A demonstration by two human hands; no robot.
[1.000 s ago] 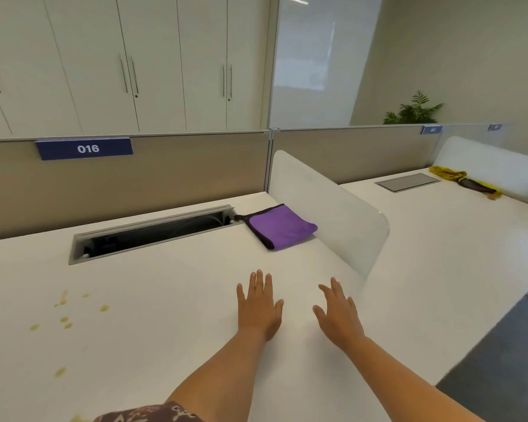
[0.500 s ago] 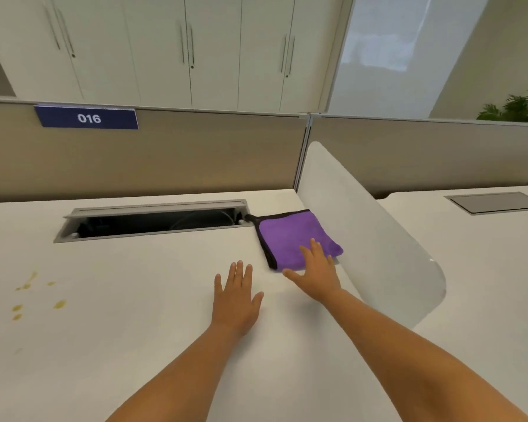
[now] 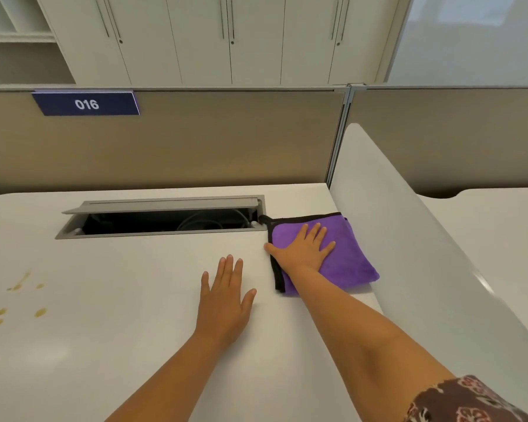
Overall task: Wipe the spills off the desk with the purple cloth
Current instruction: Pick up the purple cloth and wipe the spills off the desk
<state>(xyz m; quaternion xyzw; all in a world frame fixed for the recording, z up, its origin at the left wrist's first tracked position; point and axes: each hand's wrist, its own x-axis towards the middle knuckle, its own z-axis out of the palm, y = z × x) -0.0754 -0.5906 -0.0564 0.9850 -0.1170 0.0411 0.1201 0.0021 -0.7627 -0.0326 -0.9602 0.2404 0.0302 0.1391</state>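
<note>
A folded purple cloth (image 3: 349, 268) with black trim lies on the white desk (image 3: 119, 354) at the back right, against the white side divider. My right hand (image 3: 305, 246) lies flat on top of the cloth, fingers spread, thumb at the cloth's left black edge, not closed around it. Palm down on the bare desk just left of the cloth rests my left hand (image 3: 226, 300), fingers apart and holding nothing. Several small yellowish spills (image 3: 20, 300) dot the desk at the far left.
An open cable tray (image 3: 165, 222) with a raised grey lid is sunk into the desk behind my hands. A beige partition (image 3: 211, 141) with a "016" label closes the back. The curved white divider (image 3: 415, 245) bounds the right side.
My right hand has moved forward from the cloth's near edge to lie fully on top of it. My left hand has stayed flat on the desk. The camera has come closer.
</note>
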